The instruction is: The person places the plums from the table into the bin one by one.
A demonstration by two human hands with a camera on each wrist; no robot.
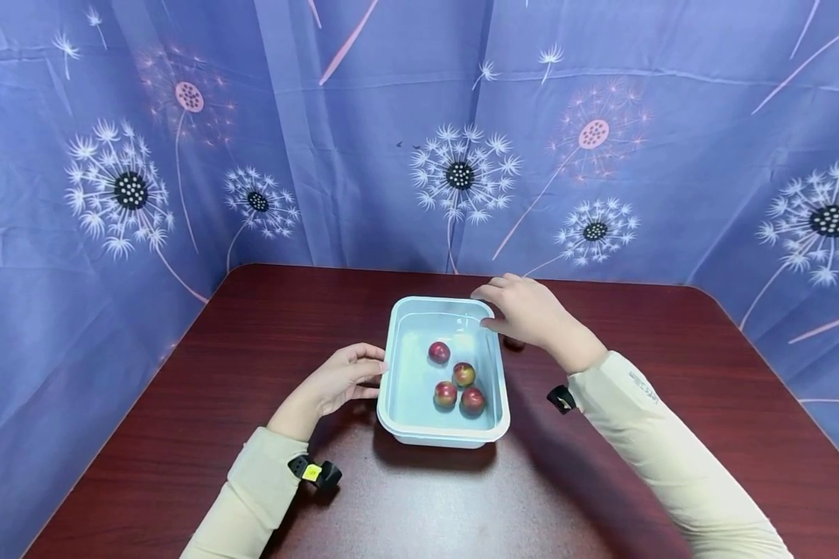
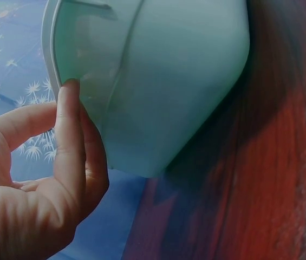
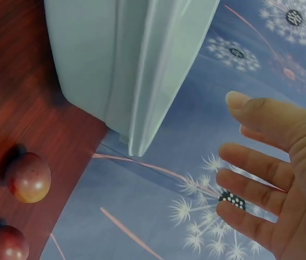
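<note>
A pale blue plastic tub [image 1: 436, 431] stands on the table. Several small red-and-yellow plums [image 1: 445, 394] lie on its floor. At the tub's left side my left hand [image 1: 346, 380] holds the rim, fingertips and thumb at its edge; the left wrist view shows the fingers [image 2: 69, 135] against the outer wall under the lip. Over the far right corner hovers my right hand [image 1: 527, 314], its fingers loosely spread and nothing in them. Beneath it, one plum [image 1: 513, 342] is partly hidden; the right wrist view shows two, a larger plum [image 3: 29, 177] and another plum [image 3: 9, 242], outside the tub.
The dark red wooden table [image 1: 252, 326] reaches back to a blue curtain [image 1: 363, 155] printed with dandelions, which also hangs along both sides. A black wrist strap [image 1: 315, 472] sits on the left sleeve, and a black device [image 1: 562, 399] on the right.
</note>
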